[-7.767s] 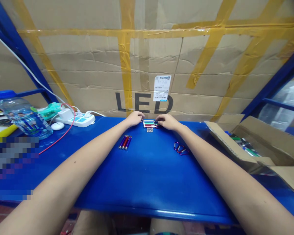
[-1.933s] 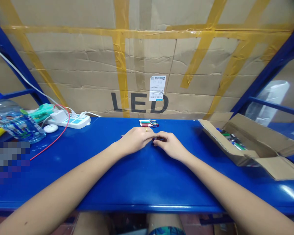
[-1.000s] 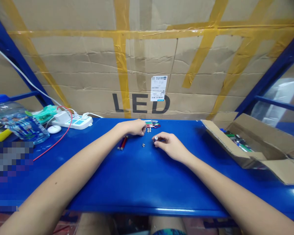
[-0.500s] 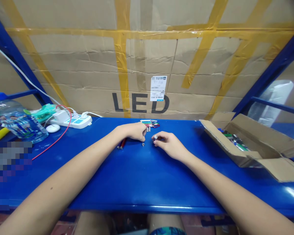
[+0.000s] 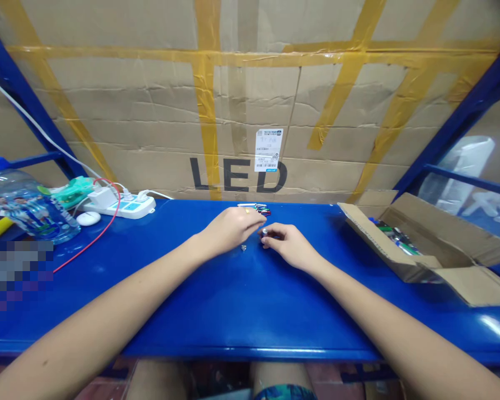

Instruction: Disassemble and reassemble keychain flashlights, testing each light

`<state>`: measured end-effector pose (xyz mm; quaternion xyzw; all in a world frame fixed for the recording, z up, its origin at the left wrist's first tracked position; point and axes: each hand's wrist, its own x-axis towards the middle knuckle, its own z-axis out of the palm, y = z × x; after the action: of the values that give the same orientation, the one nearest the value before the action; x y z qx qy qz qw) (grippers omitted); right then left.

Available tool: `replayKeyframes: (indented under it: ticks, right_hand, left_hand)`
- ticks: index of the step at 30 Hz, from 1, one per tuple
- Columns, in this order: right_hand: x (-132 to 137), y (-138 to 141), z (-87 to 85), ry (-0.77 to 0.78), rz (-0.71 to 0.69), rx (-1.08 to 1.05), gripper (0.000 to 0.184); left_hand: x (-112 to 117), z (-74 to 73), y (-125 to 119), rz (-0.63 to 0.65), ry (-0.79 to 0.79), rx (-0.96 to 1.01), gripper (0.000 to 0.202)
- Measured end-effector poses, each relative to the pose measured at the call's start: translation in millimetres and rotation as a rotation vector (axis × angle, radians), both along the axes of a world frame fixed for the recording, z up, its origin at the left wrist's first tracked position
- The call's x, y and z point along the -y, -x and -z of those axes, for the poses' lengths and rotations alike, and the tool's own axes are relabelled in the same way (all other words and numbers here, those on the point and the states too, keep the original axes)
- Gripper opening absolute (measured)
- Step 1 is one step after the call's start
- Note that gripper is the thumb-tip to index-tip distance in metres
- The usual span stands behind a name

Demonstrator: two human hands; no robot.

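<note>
My right hand (image 5: 291, 243) is closed, with thumb and fingertips round a small dark tube with a silvery end (image 5: 264, 233). Most of the tube is hidden by the fingers. Just left of it is my left hand (image 5: 235, 229), palm down, its fingers pressed together and pointing at the tube. Whatever those fingertips hold, if anything, is hidden. A tiny silvery metal piece (image 5: 244, 248) lies on the blue table below the left hand. Behind the hands, several slim coloured pen-like tubes (image 5: 253, 206) lie in a group, partly covered by the left hand.
At the right stands an open cardboard box (image 5: 454, 244) with several coloured pen-like pieces inside. A power strip (image 5: 135, 208), a white round case (image 5: 88, 219), a red cable (image 5: 112, 214) and a large bottle (image 5: 29, 205) occupy the left. A big carton wall (image 5: 162, 122) closes off the back.
My left hand has moved right, from over the small metal pieces to beside the tube, its fingers now straighter. It now covers the tubes lying at its left. My right hand stays nearly still.
</note>
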<state>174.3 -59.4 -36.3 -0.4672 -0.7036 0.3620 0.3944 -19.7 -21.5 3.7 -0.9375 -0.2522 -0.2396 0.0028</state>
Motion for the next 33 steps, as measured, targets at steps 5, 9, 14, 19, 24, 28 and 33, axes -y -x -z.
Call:
replayKeyframes:
  ticks: [5, 9, 14, 19, 24, 28, 33]
  right_hand:
    - [0, 0, -1.3, -0.030, -0.026, -0.009, 0.013]
    - [-1, -2, 1.9, -0.012, -0.031, -0.023, 0.014]
    - [-2, 1, 4.1, -0.083, -0.023, -0.015, 0.015]
    - [-2, 9, -0.2, -0.226, -0.005, 0.047, 0.019]
    - [-5, 20, -0.7, -0.291, 0.066, 0.197, 0.012]
    - [-4, 34, 0.8, -0.306, -0.067, 0.427, 0.014]
    - [-1, 41, 0.0, -0.267, -0.138, 0.552, 0.011]
  left_hand:
    - [13, 6.2, -2, 0.068, -0.032, -0.091, 0.030]
    - [13, 7.8, 1, 0.088, 0.004, -0.073, 0.027]
    - [15, 9.5, -3, -0.122, 0.160, 0.095, 0.026]
    - [20, 7.1, -6, -0.164, 0.319, 0.281, 0.007]
    - [19, 8.0, 0, -0.192, 0.430, 0.633, 0.010]
    - [9, 12.5, 3, -0.119, 0.476, 0.791, 0.012]
    - [2, 17.2, 3, -0.059, 0.611, 0.876, 0.016]
